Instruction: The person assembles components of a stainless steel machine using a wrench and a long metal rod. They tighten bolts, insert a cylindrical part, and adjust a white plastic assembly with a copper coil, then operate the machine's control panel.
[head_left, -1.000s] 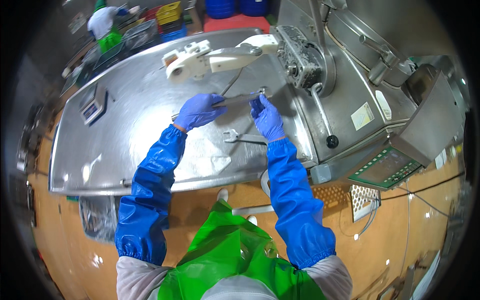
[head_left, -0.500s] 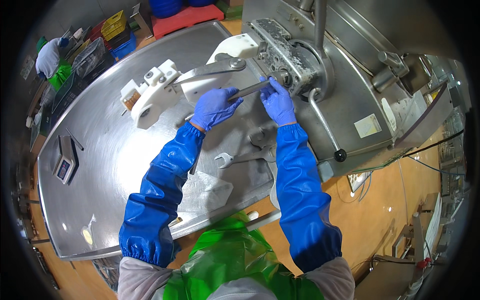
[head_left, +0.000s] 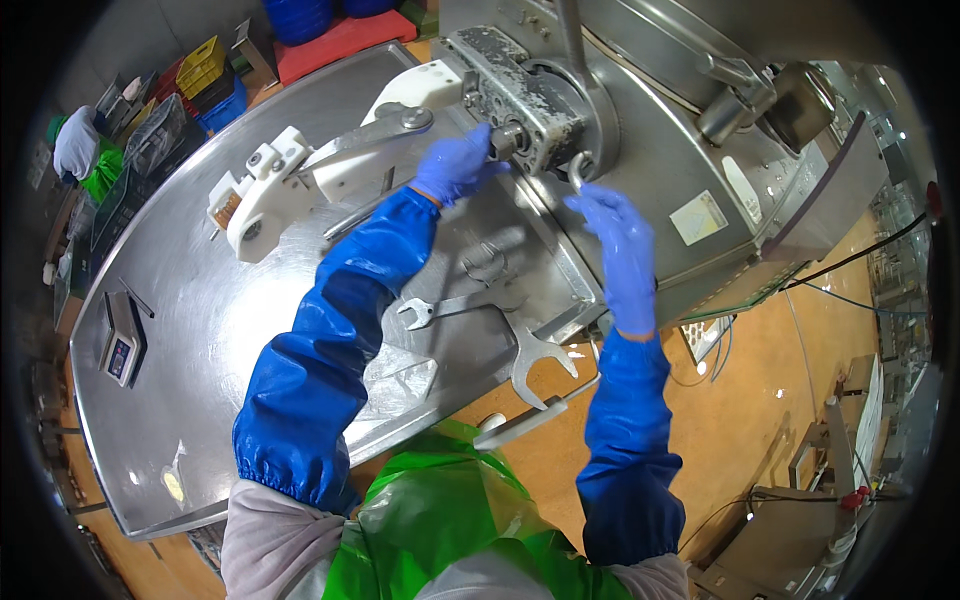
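White plastic arm (head_left: 262, 222), upper left. Left hand (head_left: 452, 168), upper centre, curled against metal fitting (head_left: 509, 140) on its right; cannot tell if gripping. Right hand (head_left: 622, 245), right of centre, fingers at bent lever (head_left: 577, 168); hold cannot be told.

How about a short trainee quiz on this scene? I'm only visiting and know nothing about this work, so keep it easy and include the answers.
1. Multiple choice: what is the left hand's grip closed around?
a) a plastic crate
b) a metal rod
c) a paper label
2. True or false: the digital scale stands on the floor.
3. Short answer: what colour are the drums at the top of the view?

Key:
1. b
2. False; it stands on the steel table.
3. Blue
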